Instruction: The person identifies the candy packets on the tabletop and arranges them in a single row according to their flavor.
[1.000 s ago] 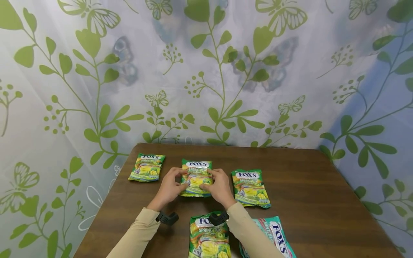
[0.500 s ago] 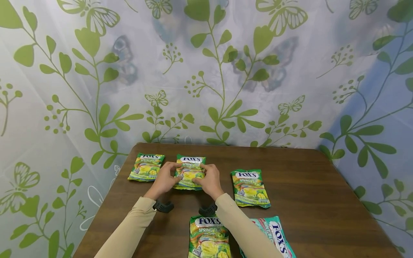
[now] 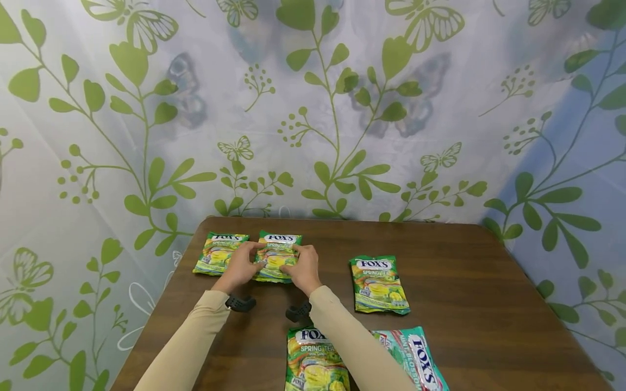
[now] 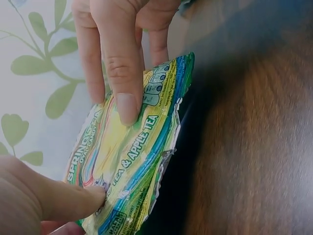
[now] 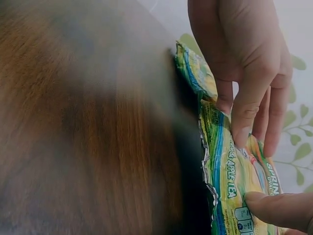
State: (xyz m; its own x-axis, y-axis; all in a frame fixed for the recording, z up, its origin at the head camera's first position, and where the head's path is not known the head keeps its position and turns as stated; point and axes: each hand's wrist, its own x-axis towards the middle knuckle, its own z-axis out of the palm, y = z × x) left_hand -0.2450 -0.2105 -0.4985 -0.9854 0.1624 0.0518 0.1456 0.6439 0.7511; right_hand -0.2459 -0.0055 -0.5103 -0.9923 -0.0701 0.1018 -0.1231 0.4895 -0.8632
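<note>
A green and yellow candy bag [image 3: 275, 259] marked Fox's Spring Tea lies between both hands at the back left of the table. My left hand [image 3: 239, 267] grips its left side, thumb pressed on the front near the lower edge. The right side is held the same way by my right hand [image 3: 306, 270]. In the left wrist view the bag [image 4: 139, 147] is slightly tilted, its crimped bottom edge facing the table. Just left of it lies a matching candy bag [image 3: 215, 255], partly behind my left hand; the right wrist view shows that neighbouring bag [image 5: 194, 71] right beside it.
Another Spring Tea bag [image 3: 379, 287] lies right of the hands. At the front are one more such bag [image 3: 313, 361] and a teal Fox's bag [image 3: 421, 355], both partly under my right sleeve [image 3: 354, 336]. A patterned curtain [image 3: 313, 108] stands behind the brown table [image 3: 469, 293].
Both hands have carried the held bag leftward and slightly back, from the middle to beside the leftmost bag. The other bags have stayed put.
</note>
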